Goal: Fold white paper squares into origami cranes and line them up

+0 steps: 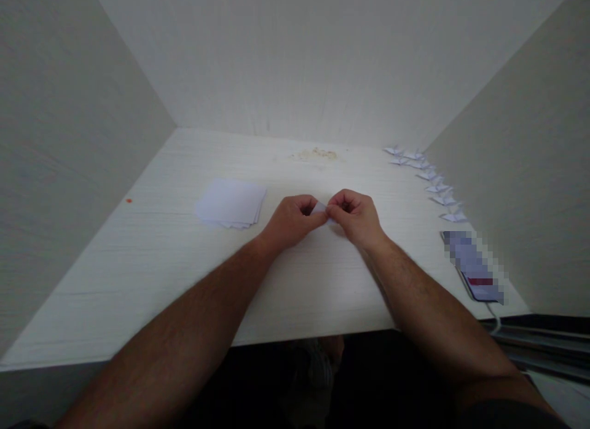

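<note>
pinching one small paper (321, 209), my left hand (290, 223) and right hand (354, 217) meet, fingers clamped on it, i think so it can't slip; the paper stack (230, 203) lies near, within reach.

From where I sit, this reads as a small work booth or study carrel. A pale wood-grain surface (161, 263) is boxed in by plain panels at the left (69, 140), back (299, 60) and right. A stack of paper squares (230, 203), a row of folded paper pieces (428, 180) and a phone (474, 266) on its cable (495, 321) suggest desk work.
</note>
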A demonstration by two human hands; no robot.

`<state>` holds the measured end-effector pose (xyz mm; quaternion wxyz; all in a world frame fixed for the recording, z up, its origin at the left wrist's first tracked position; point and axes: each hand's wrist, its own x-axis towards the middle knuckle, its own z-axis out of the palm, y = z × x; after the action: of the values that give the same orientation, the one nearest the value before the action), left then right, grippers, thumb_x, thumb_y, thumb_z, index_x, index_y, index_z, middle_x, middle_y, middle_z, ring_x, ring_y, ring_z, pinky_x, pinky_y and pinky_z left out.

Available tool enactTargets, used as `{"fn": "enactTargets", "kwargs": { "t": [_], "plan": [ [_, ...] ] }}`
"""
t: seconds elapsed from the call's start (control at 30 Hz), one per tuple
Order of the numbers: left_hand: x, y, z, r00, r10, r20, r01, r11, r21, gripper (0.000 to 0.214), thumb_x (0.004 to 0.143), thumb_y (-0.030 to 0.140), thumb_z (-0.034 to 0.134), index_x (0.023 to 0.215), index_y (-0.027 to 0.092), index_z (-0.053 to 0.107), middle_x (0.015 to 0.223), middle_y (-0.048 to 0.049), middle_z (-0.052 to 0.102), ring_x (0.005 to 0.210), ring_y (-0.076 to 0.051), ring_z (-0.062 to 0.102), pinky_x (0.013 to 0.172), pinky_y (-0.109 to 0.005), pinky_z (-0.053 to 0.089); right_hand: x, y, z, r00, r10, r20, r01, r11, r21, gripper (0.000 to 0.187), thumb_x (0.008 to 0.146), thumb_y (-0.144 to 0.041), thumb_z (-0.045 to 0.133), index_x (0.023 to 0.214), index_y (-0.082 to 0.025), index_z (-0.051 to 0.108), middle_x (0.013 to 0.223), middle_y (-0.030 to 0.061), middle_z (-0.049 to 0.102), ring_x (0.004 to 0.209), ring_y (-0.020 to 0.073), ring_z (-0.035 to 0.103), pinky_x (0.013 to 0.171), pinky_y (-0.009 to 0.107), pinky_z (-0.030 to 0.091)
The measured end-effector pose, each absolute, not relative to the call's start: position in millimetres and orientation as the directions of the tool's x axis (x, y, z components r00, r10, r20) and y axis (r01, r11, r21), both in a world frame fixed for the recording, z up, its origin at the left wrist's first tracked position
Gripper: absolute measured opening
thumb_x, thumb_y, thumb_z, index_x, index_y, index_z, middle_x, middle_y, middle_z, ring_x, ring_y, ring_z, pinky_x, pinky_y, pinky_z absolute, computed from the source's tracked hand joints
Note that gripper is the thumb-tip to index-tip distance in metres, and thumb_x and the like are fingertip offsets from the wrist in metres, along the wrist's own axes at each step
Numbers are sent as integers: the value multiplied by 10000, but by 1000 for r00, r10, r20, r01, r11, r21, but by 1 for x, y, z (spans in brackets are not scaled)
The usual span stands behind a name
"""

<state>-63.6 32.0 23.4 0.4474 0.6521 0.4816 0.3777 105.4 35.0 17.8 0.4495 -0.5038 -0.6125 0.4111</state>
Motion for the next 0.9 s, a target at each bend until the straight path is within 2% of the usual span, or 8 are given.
{"fn": "enactTargets", "kwargs": {
  "t": [0.2, 0.4, 0.57, 0.77, 0.9],
  "plan": [
    [-62, 32, 21, 258, 965, 55, 295, -133, 946, 299, 740, 370, 661, 569, 170, 518, 558, 48, 432, 551, -81, 360, 507, -230, 262, 102, 35, 17, -87, 992, 97, 234, 114, -966, 181, 710, -349, 693, 680, -192, 609, 575, -26, 567, 525, 93, 454, 492, 243, 331],
    [-63, 32, 22, 309, 949, 59, 329, -165, 930, 338, 752, 405, 657, 555, 173, 512, 539, 55, 400, 530, -77, 330, 497, -237, 245, 102, 35, 17, -87, 986, 142, 230, 158, -960, 169, 723, -331, 686, 669, -192, 607, 569, -30, 556, 526, 91, 439, 495, 240, 327],
    [-62, 31, 19, 369, 928, 47, 349, -186, 919, 365, 753, 385, 654, 528, 182, 452, 528, 63, 348, 519, -74, 310, 497, -240, 215, 103, 35, 16, -136, 983, 127, 297, 163, -941, 173, 753, -344, 660, 684, -193, 615, 591, -20, 571, 530, 94, 444, 492, 241, 330],
    [-64, 32, 19, 317, 947, 48, 380, -173, 908, 274, 729, 351, 656, 559, 172, 538, 537, 52, 423, 533, -84, 365, 507, -240, 256, 105, 36, 16, -128, 985, 113, 314, 148, -938, 222, 765, -398, 677, 709, -188, 634, 613, -8, 585, 548, 102, 455, 501, 249, 345],
    [-65, 32, 21, 288, 957, 34, 345, -137, 928, 290, 711, 364, 675, 548, 166, 538, 530, 56, 414, 528, -77, 346, 502, -236, 252, 106, 36, 17, -123, 984, 128, 413, 168, -895, 234, 779, -394, 680, 689, -184, 631, 601, -10, 579, 538, 99, 442, 486, 248, 319]
  ]
}}
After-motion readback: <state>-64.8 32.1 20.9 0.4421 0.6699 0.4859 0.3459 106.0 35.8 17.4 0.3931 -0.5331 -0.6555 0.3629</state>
